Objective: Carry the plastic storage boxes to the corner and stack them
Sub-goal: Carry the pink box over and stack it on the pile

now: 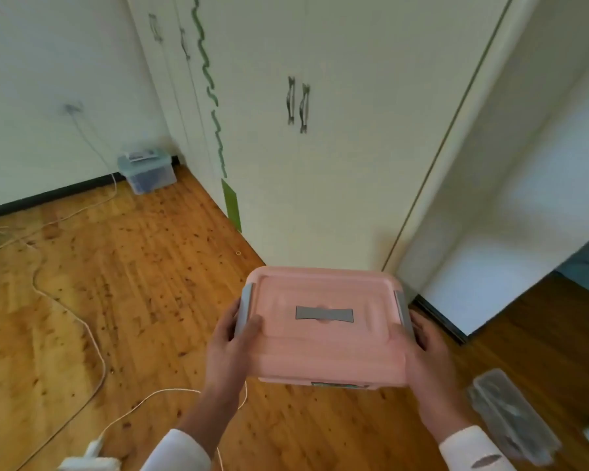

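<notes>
We look down on a wooden floor [116, 300] that runs up to a white wall and a tall white wardrobe [320, 181] with paired metal handles [298, 103] on its doors. In the corner between wall and wardrobe, out at 10 o'clock, a clear box [147, 171] with a pale lid stands on the floor, with dark contents showing through its side. A white cable [92, 338] winds over the boards from 9 o'clock down to 7 o'clock, where a white plug [89, 460] lies.

At 6 o'clock, just before us and clear of the floor, we see the pink box [323, 345] held level, its lid on, with a grey grip [323, 314] in the middle of the lid and a grey latch [245, 307] at each end. The left hand [232, 348] grips the left end: the thumb lies on the lid and the fingers [232, 319] are clamped round the latch side. The right hand [425, 362] grips the right end likewise, its fingers [419, 329] wrapped round that edge. Both wrists come out of white sleeves [181, 450].

At 4 o'clock a long box [514, 419] of clear plastic lies on the floor, blurred, well apart from the corner.
</notes>
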Motion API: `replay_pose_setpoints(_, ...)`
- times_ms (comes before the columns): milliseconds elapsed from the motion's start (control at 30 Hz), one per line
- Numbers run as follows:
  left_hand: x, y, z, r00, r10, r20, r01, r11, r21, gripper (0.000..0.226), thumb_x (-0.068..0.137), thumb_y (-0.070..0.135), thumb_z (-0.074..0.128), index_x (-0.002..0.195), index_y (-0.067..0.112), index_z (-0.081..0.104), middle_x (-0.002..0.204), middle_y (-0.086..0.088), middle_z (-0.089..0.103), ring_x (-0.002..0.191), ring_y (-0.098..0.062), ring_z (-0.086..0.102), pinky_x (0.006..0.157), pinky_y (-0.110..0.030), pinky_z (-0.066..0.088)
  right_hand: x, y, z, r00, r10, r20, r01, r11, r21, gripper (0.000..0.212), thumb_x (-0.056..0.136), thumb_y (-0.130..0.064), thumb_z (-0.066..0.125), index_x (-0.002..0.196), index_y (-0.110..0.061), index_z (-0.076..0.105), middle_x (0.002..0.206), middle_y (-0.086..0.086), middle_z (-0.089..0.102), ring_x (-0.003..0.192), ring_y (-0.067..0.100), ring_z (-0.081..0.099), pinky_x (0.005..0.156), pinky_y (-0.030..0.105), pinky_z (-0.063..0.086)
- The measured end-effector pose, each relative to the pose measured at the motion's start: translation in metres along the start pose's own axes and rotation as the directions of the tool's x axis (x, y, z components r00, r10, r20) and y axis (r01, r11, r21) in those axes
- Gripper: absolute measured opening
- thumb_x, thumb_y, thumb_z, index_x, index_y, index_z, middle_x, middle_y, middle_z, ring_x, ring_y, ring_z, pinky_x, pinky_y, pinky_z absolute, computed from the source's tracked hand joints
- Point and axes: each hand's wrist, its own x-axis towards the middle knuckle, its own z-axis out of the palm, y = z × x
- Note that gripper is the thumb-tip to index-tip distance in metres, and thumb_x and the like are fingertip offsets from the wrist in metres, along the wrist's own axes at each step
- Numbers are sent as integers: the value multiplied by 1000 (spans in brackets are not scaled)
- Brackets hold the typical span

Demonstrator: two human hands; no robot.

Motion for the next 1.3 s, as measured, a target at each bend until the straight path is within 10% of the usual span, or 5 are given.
replay_pose_setpoints(433,107,27,-44,924,29,-382,-51,998,-48,52,88,24,69,137,31,52,117,9,62,97,-10,62,65,-21,49,126,-51,141,910,-122,397,133,991,1,21,85,-39,66,105,-46,66,92,-19,68,92,9,64,64,26,55)
replay_pose_setpoints(1300,295,86,-50,764,-17,-645,-80,989,-120,54,90,25,66,140,33,48,115,7,64,89,-15,67,53,-17,52,318,-122,339,750,-174,638,242,970,-20,27,88,-38,64,114,-41,61,103,-14,65,96,12,61,67,32,59)
